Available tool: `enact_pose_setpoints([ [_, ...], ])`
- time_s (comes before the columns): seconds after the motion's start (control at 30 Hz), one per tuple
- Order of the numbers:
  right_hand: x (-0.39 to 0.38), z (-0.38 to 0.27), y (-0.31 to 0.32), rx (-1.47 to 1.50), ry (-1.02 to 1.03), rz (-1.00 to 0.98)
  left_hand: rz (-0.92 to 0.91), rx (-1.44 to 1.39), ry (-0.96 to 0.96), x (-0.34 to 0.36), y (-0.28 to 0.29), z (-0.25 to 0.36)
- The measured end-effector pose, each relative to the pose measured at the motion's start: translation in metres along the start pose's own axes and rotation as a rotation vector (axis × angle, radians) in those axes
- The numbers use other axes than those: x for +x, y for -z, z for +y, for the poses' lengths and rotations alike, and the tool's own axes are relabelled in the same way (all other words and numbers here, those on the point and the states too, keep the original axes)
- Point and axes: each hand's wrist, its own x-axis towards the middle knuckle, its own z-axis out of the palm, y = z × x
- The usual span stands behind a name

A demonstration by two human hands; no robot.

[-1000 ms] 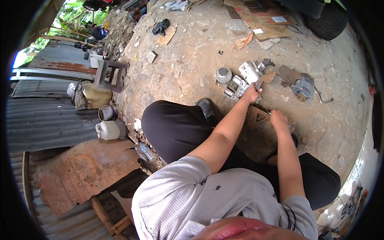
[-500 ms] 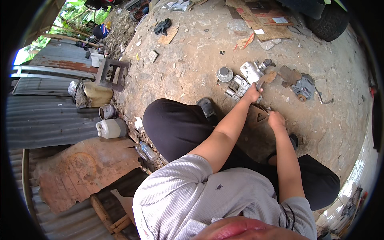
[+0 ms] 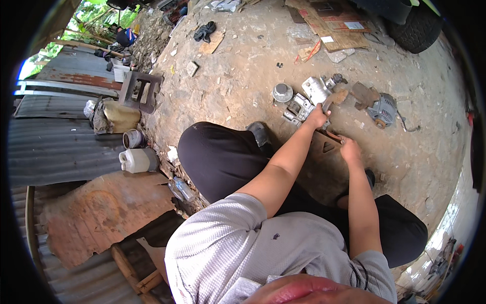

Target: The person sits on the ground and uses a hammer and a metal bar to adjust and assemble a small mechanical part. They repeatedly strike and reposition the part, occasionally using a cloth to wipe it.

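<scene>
My left hand (image 3: 317,117) is closed at the near end of a silver cast-metal part (image 3: 299,109) on the ground. A curved brownish-grey piece (image 3: 326,103) sticks out past its fingers, apparently in its grip. My right hand (image 3: 350,149) is wrapped around a slim reddish-brown rod-like tool (image 3: 333,136), whose tip points at the left hand; its exact kind is too small to tell. Below the hands lies a flat brown plate (image 3: 324,147) with a triangular hole. Just beyond the left hand rests a silver cylindrical housing (image 3: 316,89), beside a round grey metal part (image 3: 282,92).
To the right lie an alternator-like unit (image 3: 383,110) with a cable and a rusty brown piece (image 3: 364,95). Flattened cardboard (image 3: 336,30) and a tyre (image 3: 417,30) are at the far right. A white jug (image 3: 137,160) and corrugated metal sheets (image 3: 55,149) stand left.
The rod in my right hand has shifted and now shows a longer reddish-brown length toward the left hand. My left hand stays at the metal part; the whole view has slid slightly.
</scene>
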Motion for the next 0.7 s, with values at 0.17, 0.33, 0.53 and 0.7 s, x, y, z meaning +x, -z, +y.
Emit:
enact_pose_setpoints([
  [0.17,0.009,0.021,-0.022,-0.158,-0.066,0.017,0.049,0.005,-0.092,0.004,-0.004,-0.001],
  [0.33,0.0,-0.012,-0.007,-0.009,0.016,0.057,0.0,-0.033,0.001,0.002,-0.002,0.002],
  [0.53,0.013,0.017,-0.021,-0.005,-0.1,0.005,0.014,-0.01,-0.021,-0.004,-0.006,0.007],
  [0.7,-0.001,-0.01,-0.012,0.07,-0.05,0.022,-0.004,-0.01,0.008,-0.002,0.002,0.002],
])
